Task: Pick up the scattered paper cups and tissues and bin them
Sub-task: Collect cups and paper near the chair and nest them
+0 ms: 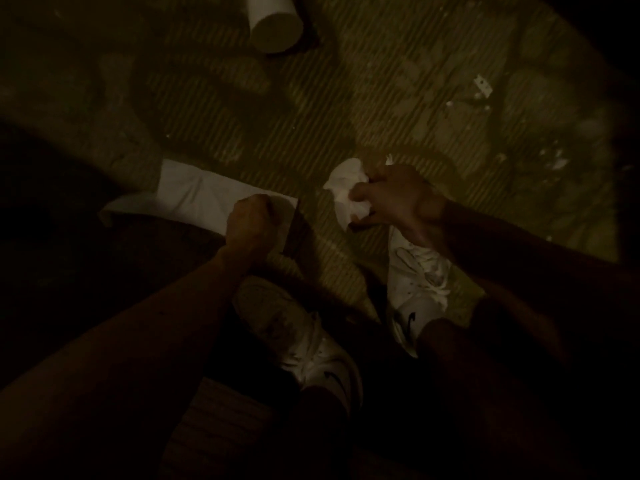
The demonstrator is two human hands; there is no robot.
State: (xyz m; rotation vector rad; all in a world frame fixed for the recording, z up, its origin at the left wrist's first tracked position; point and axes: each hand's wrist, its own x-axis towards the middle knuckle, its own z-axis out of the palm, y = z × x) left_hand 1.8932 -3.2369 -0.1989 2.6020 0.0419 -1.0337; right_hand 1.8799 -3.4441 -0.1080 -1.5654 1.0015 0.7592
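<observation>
I see the right hand (398, 199) closed around a crumpled tissue (346, 188) to keep it gathered, while the left hand (251, 216) pinches a corner of the flat tissue (194, 194) on the floor (381, 98), probably to lift it, and a paper cup (273, 22) lies well apart ahead.

Ribbed floor (346, 98): paper cup (273, 26) at top, flat tissue (194, 195) left, white scraps (483, 85) right.

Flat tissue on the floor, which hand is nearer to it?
Left. The left hand grips the flat tissue at its right end; the right hand is off to its right, apart from it, holding a crumpled tissue.
</observation>
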